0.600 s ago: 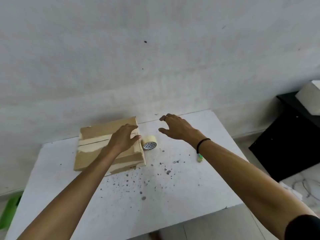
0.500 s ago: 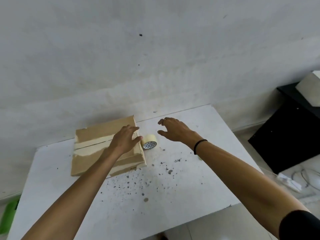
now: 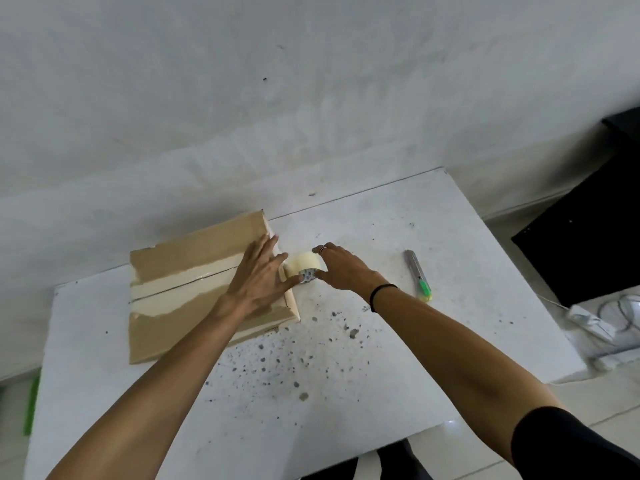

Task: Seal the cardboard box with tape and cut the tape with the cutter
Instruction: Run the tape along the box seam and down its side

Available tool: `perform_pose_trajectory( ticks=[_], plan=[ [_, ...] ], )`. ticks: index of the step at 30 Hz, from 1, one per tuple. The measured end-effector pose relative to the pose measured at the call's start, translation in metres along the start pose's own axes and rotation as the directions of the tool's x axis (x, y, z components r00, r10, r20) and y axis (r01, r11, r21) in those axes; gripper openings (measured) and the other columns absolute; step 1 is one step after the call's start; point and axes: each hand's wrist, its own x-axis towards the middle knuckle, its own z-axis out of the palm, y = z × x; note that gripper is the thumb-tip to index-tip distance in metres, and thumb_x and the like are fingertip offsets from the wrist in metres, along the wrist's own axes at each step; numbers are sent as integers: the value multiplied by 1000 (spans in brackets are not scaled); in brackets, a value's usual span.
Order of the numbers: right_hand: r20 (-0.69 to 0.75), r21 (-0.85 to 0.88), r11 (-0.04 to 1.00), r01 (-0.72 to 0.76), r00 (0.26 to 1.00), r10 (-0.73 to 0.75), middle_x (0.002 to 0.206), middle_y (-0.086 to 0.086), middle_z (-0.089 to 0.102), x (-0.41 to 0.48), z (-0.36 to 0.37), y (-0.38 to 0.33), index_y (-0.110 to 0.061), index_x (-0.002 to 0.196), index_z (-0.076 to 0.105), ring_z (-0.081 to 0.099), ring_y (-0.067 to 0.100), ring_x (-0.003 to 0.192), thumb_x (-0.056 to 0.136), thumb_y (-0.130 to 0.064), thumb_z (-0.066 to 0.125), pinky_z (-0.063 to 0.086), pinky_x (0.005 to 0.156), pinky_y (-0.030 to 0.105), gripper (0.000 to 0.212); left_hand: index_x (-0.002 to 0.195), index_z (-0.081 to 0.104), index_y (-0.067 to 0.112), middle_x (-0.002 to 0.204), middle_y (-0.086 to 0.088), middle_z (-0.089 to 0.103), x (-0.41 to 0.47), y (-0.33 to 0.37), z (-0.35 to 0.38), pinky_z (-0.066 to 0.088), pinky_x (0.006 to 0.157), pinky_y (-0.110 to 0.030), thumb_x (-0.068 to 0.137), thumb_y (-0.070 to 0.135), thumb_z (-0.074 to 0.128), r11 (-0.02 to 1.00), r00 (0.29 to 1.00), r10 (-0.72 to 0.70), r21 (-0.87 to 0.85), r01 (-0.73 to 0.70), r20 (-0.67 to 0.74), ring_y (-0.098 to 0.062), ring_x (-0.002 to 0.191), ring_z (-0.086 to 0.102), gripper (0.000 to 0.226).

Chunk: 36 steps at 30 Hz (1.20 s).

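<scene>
I see the cardboard box (image 3: 194, 289) lying flat on the left part of the white table (image 3: 381, 358), its top seam covered by a wide strip of pale tape (image 3: 183, 282). My left hand (image 3: 258, 278) lies flat and open on the box's right end, fingers spread, gripping nothing. The tape roll (image 3: 304, 268) sits on the table just beside the box's right edge, with a dotted pattern on its core; I can read no writing on it. My right hand (image 3: 341, 268) curves over the roll from the right, fingers partly curled, with fingertips at the roll, but I cannot tell whether it has closed on it. A black band (image 3: 381, 294) circles that wrist. The cutter (image 3: 417, 275), grey with a green end, lies on the table to the right of the hand, apart from it. Dark specks dot the table near me.
</scene>
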Motion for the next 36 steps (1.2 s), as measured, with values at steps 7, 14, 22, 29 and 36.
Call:
perform_pose_trajectory(
  ticks=[7,14,22,29,36],
  plan=[
    [54,20,998,59,997,-60,159,7,31,35,17,7,-13,155,24,34,31,142,95,-23,64,42,107,47,74,129,66,16,161,-14,30,4,0,10,14,125,-48,87,81,19,1000,999,11,27,-10,-47,-29,153,16,90],
    [110,-67,988,141,985,-133,151,8,41,56,26,17,-13,153,27,39,30,136,94,-13,61,47,98,45,68,129,66,17,162,-12,30,1,3,14,17,124,-48,95,65,43,998,995,-2,64,8,-100,-28,154,17,62],
    [107,-79,979,187,978,-178,138,11,46,57,17,30,-13,149,33,46,32,127,93,-11,61,50,89,47,62,143,54,21,160,-11,34,2,3,14,21,123,-47,95,58,34,995,996,-10,102,20,-90,-28,153,19,64],
    [92,-6,985,173,981,-172,142,8,45,51,7,36,-13,151,34,55,32,120,94,-15,62,50,85,42,64,159,13,13,168,-10,10,1,8,15,10,126,-40,94,49,55,993,991,-119,-6,119,-68,-25,155,8,85],
    [92,45,988,148,984,-152,144,7,44,46,11,35,-11,148,37,59,33,114,94,-19,64,49,85,40,61,159,-5,9,166,-10,-14,-1,0,17,-2,126,-42,89,52,58,969,973,-229,-87,229,17,-23,155,-10,104]
  ],
)
